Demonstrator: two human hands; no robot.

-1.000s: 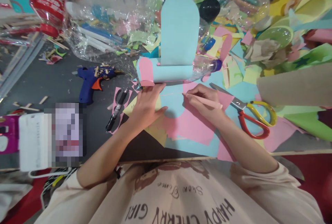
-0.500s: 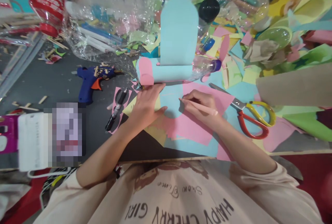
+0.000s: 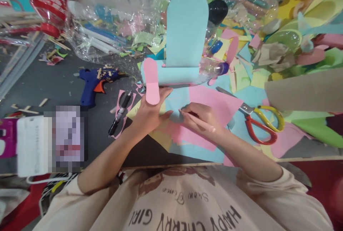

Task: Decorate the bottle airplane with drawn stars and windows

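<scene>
My left hand (image 3: 150,111) lies flat with fingers stretched, pressing down a light blue rounded paper shape (image 3: 175,102) on a pink sheet (image 3: 211,104). My right hand (image 3: 200,116) is closed on a pale pink pencil (image 3: 199,121), its tip touching the edge of the blue shape close to my left thumb. Just beyond the hands stands a clear plastic bottle wrapped in light blue paper (image 3: 178,75) with a tall blue arched card (image 3: 187,27) upright on it. A pink rounded flap (image 3: 151,81) hangs from the bottle's left end over my left fingers.
Red and yellow scissors (image 3: 261,120) lie to the right on the paper. A blue glue gun (image 3: 93,83) and a black pen (image 3: 119,115) lie to the left. Crumpled clear plastic bottles (image 3: 112,16) and heaps of coloured paper scraps (image 3: 281,34) fill the far side. A white box (image 3: 33,145) sits at the near left.
My right hand has drawn the pencil leftward and toward me around the blue shape. The pink flap has dropped over my left fingers. My left hand stays put.
</scene>
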